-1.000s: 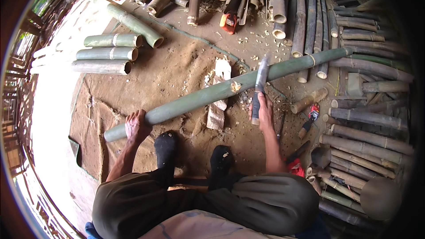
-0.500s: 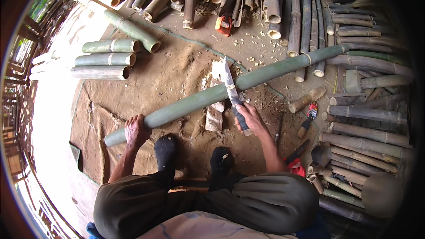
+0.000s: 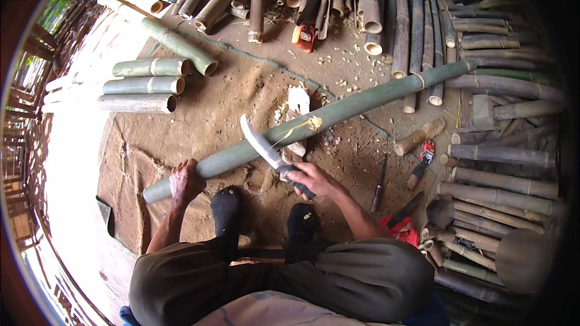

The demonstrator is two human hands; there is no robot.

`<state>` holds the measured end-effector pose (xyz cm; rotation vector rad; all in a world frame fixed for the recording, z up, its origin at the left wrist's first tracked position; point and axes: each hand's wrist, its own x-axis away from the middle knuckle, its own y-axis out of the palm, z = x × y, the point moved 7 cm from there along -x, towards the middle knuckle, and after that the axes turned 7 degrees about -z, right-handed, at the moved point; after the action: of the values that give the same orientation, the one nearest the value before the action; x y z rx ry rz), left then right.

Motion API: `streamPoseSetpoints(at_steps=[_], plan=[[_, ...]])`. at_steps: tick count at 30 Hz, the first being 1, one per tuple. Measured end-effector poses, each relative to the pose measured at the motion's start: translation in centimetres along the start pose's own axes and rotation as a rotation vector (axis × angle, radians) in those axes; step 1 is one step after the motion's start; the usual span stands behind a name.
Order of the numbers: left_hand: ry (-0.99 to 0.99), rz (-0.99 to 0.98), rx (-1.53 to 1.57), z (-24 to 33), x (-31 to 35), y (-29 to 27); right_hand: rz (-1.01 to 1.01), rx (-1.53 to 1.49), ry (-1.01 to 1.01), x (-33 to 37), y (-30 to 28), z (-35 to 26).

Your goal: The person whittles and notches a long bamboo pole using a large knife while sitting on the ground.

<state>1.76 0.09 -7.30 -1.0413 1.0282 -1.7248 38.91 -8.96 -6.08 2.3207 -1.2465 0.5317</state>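
A coarse brown sackcloth (image 3: 199,118) covers the middle of the ground, rumpled toward the left and edged by a green border (image 3: 266,60) on its far side, with pale wood chips (image 3: 341,83) strewn over the bare earthen-looking floor beyond it. Across this work area lies a long green bamboo pole (image 3: 350,110), slanting from near left to far right and passing over a pale split wood block (image 3: 299,98); a raw yellowish notch (image 3: 315,123) marks its upper side around the middle. The left hand (image 3: 186,181) is wrapped around the pole close to its near left end, while the right hand (image 3: 313,180) is closed on the dark handle of a curved-blade knife (image 3: 261,145), whose blade crosses over the pole left of the notch; whether it touches the bamboo I cannot tell. Three cut bamboo sections (image 3: 145,86) lie side by side at the left, where glaring daylight washes out the floor beside a slatted fence (image 3: 17,139). Stacked bamboo culms (image 3: 373,6) crowd the far side, an orange-handled tool (image 3: 304,37) just before them, and a pile of drier brown poles (image 3: 504,182) fills the right. Between that pile and the right forearm rest a short bamboo piece (image 3: 419,137), a slim dark tool (image 3: 379,184) and a red cloth (image 3: 405,233)
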Motion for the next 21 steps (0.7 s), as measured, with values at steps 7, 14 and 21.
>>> streamPoseSetpoints(at_steps=[7, 14, 21], plan=[[-0.033, -0.324, 0.089, -1.3, -2.5, -0.5, 0.634, -0.274, -0.241, 6.1, -10.0, 0.0], [-0.027, -0.351, 0.074, -1.5, -3.0, -0.6, 0.476, -0.014, -0.102, 5.1, -10.6, 0.1], [-0.022, -0.334, 0.093, -1.8, -2.5, -0.8, 0.183, 0.033, -0.009, 2.6, -4.7, -0.3]])
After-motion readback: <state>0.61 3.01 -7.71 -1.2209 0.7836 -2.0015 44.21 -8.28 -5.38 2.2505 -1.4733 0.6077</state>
